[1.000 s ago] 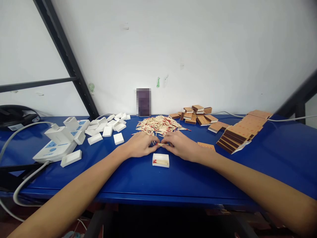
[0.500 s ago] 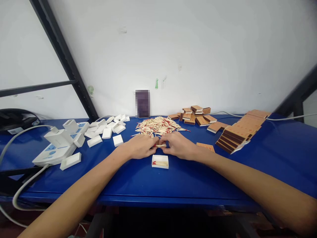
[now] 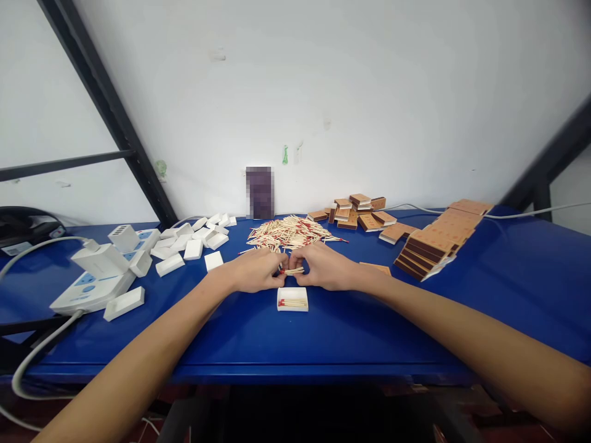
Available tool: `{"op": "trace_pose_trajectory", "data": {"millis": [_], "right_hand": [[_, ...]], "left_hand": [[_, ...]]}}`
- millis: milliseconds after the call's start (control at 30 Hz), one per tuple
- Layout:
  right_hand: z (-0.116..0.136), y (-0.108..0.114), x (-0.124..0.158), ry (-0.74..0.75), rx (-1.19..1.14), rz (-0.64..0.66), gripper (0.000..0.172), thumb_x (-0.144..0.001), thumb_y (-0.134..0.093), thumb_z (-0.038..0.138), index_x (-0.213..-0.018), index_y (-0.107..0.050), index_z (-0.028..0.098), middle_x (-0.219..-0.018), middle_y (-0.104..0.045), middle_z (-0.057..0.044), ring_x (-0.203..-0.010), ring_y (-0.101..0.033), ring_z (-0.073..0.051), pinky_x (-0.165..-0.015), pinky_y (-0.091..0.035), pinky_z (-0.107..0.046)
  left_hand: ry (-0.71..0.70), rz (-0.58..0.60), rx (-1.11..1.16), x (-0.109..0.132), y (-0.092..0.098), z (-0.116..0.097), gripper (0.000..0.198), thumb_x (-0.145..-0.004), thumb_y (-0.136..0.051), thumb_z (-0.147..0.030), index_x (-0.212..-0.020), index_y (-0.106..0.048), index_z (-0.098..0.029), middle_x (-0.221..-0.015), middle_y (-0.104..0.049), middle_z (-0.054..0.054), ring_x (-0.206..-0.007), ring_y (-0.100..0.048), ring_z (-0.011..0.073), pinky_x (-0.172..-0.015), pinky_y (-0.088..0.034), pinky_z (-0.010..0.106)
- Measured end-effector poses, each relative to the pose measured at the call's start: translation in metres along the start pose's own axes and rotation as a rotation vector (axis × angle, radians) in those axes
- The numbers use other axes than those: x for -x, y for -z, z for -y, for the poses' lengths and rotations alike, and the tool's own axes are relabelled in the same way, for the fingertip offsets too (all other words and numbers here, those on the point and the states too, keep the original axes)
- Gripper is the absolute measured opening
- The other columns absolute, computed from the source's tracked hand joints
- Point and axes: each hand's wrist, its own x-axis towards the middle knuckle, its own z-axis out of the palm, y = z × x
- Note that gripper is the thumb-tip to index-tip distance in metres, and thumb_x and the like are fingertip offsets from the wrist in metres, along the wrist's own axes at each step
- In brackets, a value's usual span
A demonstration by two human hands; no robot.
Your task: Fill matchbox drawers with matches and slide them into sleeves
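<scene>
Between my fingertips lies a small bunch of red-tipped matches (image 3: pixel 293 271). My left hand (image 3: pixel 258 269) pinches it at the red-head end, and my right hand (image 3: pixel 325 266) closes on the plain end. Just in front of both hands, nearer the table edge, sits a white matchbox tray (image 3: pixel 292 308) with several matches lying in it, heads to the left. Behind my hands spreads a big loose heap of matches (image 3: pixel 295 231). My fingers partly cover the bunch, so I cannot see its full length.
White empty trays (image 3: pixel 194 249) are scattered at left beside a power strip (image 3: pixel 92 292) with plugs and cables. Brown matchbox sleeves (image 3: pixel 353 218) are piled at back right, with a long stacked row (image 3: pixel 436 240) further right. A pixelated dark object (image 3: pixel 260 192) leans on the wall.
The whole view has shifted slightly, so everything appears a little further left. Both hands keep the matches pinched between them above the tray, with barely any movement otherwise.
</scene>
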Motion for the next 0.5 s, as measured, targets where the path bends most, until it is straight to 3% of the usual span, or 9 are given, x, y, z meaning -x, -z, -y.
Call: {"op": "trace_pose_trajectory", "data": {"millis": [133, 500], "right_hand": [[-0.0006, -0.0004, -0.0021, -0.012, 0.026, -0.009, 0.005, -0.070, -0.063, 0.013, -0.074, -0.065, 0.015, -0.066, -0.063, 0.002, -0.058, -0.048, -0.010, -0.056, -0.030, -0.023], [0.0071, 0.0087, 0.0003, -0.023, -0.062, -0.042, 0.012, -0.069, -0.062, 0.011, -0.078, -0.070, 0.016, -0.072, -0.069, 0.001, -0.062, -0.055, -0.010, -0.059, -0.036, -0.022]], "left_hand": [[-0.005, 0.005, 0.021, -0.0004, -0.0014, 0.0014, 0.011, -0.082, -0.048, -0.025, -0.087, -0.055, -0.018, -0.070, -0.061, 0.001, -0.060, -0.053, 0.0165, -0.054, -0.031, 0.026], [0.024, -0.011, 0.015, 0.0048, 0.0033, 0.0014, 0.011, -0.086, -0.046, -0.026, -0.088, -0.052, -0.018, -0.070, -0.058, 0.001, -0.062, -0.050, 0.0158, -0.055, -0.029, 0.026]]}}
